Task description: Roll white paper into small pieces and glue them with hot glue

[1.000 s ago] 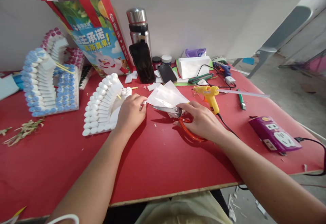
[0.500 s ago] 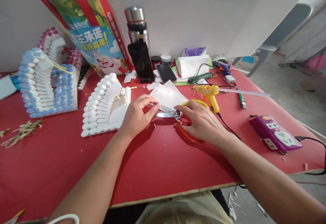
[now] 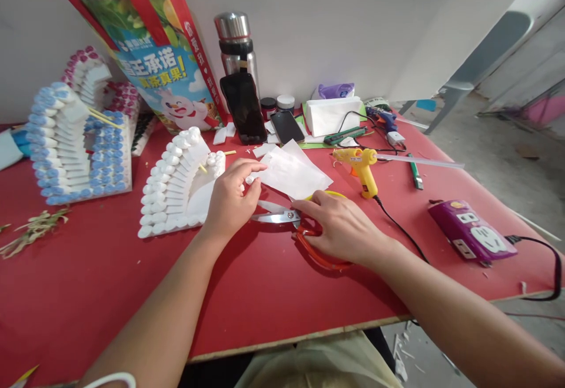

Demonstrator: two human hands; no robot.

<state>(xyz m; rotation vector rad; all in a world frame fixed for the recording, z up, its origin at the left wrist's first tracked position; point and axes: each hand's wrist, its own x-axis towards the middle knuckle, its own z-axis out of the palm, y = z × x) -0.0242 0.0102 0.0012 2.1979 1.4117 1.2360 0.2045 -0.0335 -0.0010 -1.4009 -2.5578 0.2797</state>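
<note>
My right hand [image 3: 342,226] grips the red handles of a pair of scissors [image 3: 282,218] whose steel blades lie on the red table [image 3: 110,270] and point left. My left hand [image 3: 230,198] pinches the left corner of a white sheet [image 3: 293,173] that lies just beyond the blades. Its fingers are curled, with the thumb and forefinger on the sheet's edge. A white model made of stacked foam sticks [image 3: 179,182] stands right beside my left hand.
A yellow glue gun [image 3: 362,167] with its black cord lies right of the sheet, a purple power strip [image 3: 470,232] further right. Two phones [image 3: 243,108], a steel flask [image 3: 236,43], a tissue box [image 3: 331,114] and a printed bag [image 3: 163,64] stand at the back. A blue-tipped foam model [image 3: 75,143] sits at left.
My right hand drew the scissors back toward me, off the sheet. My left hand came off the foam model and took hold of the sheet's left corner.
</note>
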